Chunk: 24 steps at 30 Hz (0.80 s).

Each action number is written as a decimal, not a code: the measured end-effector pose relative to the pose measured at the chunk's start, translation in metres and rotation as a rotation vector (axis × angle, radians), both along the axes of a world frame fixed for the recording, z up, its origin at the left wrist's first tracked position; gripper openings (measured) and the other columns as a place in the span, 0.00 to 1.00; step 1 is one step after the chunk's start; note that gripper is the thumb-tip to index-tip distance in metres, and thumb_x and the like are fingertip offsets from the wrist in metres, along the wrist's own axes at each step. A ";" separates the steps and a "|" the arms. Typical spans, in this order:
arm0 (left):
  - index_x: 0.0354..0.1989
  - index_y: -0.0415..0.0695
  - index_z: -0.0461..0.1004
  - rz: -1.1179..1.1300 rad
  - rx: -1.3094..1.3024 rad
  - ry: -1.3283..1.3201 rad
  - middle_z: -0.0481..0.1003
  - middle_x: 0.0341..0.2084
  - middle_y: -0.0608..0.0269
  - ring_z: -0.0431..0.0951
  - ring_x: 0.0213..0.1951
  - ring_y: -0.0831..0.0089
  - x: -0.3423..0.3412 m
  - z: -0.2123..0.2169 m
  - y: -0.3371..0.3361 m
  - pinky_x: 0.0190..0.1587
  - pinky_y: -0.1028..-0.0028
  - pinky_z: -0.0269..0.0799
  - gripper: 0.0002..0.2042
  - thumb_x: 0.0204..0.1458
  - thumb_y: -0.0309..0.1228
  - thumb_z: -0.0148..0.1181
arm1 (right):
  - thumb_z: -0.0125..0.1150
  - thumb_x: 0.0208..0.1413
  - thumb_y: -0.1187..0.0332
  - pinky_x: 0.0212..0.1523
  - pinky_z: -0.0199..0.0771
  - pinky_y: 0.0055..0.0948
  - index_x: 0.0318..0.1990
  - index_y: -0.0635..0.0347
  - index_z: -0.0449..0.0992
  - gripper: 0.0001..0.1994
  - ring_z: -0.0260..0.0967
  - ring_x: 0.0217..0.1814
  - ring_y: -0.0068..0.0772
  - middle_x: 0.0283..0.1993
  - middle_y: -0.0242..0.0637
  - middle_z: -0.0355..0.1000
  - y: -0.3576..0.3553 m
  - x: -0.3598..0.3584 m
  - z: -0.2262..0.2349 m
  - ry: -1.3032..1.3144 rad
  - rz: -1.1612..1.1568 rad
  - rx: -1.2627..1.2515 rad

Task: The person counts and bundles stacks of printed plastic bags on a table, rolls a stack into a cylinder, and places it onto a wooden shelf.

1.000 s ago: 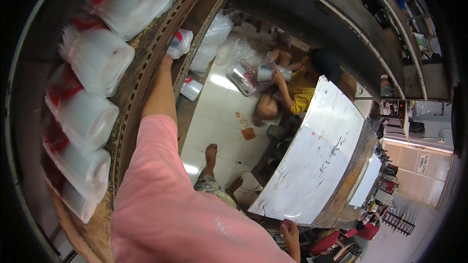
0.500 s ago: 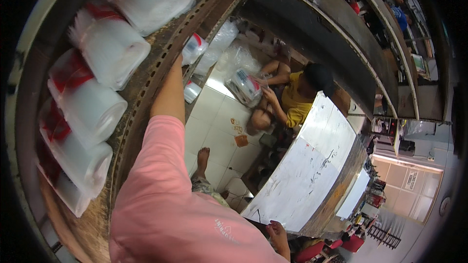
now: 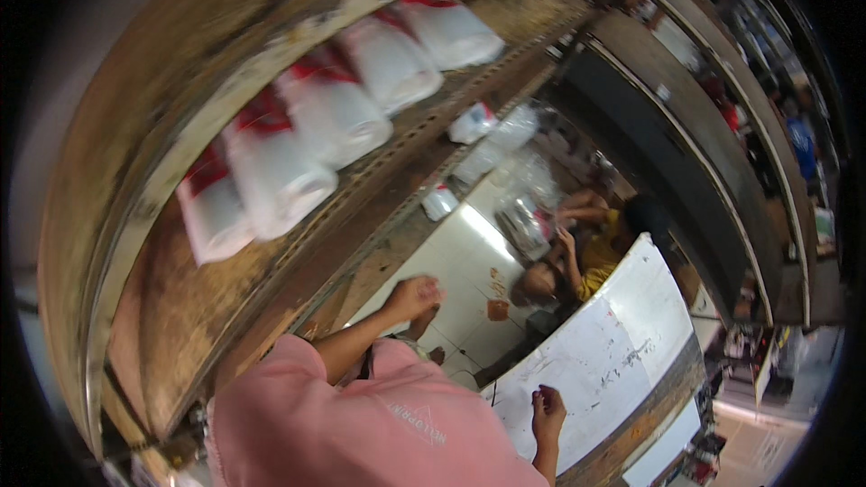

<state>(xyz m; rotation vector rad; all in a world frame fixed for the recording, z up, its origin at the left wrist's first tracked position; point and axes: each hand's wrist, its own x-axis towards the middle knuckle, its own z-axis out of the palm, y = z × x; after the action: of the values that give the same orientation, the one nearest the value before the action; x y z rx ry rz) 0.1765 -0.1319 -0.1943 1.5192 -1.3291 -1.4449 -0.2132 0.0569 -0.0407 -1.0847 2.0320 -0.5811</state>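
Note:
My left hand (image 3: 415, 298) is drawn back in front of my body, over the tiled floor beside the lower shelf. Its fingers are loosely bent and a little blurred, with no object visible in them. Above the edge of a white-topped table (image 3: 582, 338), my right hand (image 3: 547, 410) hangs with its fingers loosely curled and slightly apart, also bare. On the upper wooden shelf at my left lies a row of several clear plastic bag bundles (image 3: 336, 113) with red parts. Two smaller packs, one white and red (image 3: 472, 123) and another (image 3: 439, 202), rest on the lower ledge.
A person in a yellow top (image 3: 597, 257) sits on the floor beyond the table, hands at a plastic-wrapped pack (image 3: 523, 225). Clear plastic (image 3: 528, 176) is heaped near them. An orange-brown patch (image 3: 497, 308) marks the tiles. Dark shelving (image 3: 649, 135) runs along the far right.
My left arm has pulled back from the lower shelf toward my body. The view has swung, so the bundles appear farther right and the right hand sits higher over the table edge.

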 end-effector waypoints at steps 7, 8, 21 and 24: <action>0.40 0.49 0.85 -0.031 -0.430 -0.902 0.81 0.29 0.57 0.80 0.34 0.56 0.077 0.290 0.062 0.39 0.57 0.77 0.13 0.54 0.44 0.70 | 0.65 0.65 0.66 0.46 0.77 0.32 0.54 0.65 0.78 0.15 0.77 0.43 0.32 0.44 0.43 0.81 -0.069 0.022 0.003 -0.098 0.263 -0.180; 0.37 0.49 0.84 0.289 -0.584 -0.803 0.80 0.29 0.53 0.80 0.35 0.53 0.116 0.291 0.065 0.39 0.56 0.75 0.09 0.53 0.39 0.69 | 0.65 0.65 0.66 0.46 0.77 0.29 0.55 0.64 0.78 0.15 0.76 0.43 0.27 0.44 0.40 0.81 -0.076 0.032 0.013 -0.121 0.308 -0.191; 0.51 0.37 0.78 0.504 0.210 -0.600 0.82 0.43 0.48 0.82 0.42 0.55 0.357 0.350 -0.049 0.51 0.56 0.76 0.25 0.57 0.47 0.69 | 0.67 0.63 0.63 0.51 0.78 0.35 0.55 0.65 0.78 0.19 0.80 0.49 0.38 0.49 0.48 0.81 -0.016 0.079 0.009 -0.341 0.415 -0.204; 0.52 0.38 0.78 0.424 0.270 -0.568 0.82 0.44 0.48 0.82 0.43 0.55 0.351 0.342 -0.072 0.52 0.56 0.76 0.25 0.57 0.47 0.69 | 0.67 0.63 0.62 0.52 0.78 0.35 0.55 0.66 0.78 0.19 0.80 0.49 0.37 0.50 0.48 0.81 0.005 0.058 0.003 -0.215 0.330 -0.208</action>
<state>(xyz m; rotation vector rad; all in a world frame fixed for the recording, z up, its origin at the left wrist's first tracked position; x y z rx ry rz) 0.5275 -0.2040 0.1478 2.3459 -1.0293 -0.9821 -0.1547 0.0616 -0.0380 -1.3824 1.5907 -0.7117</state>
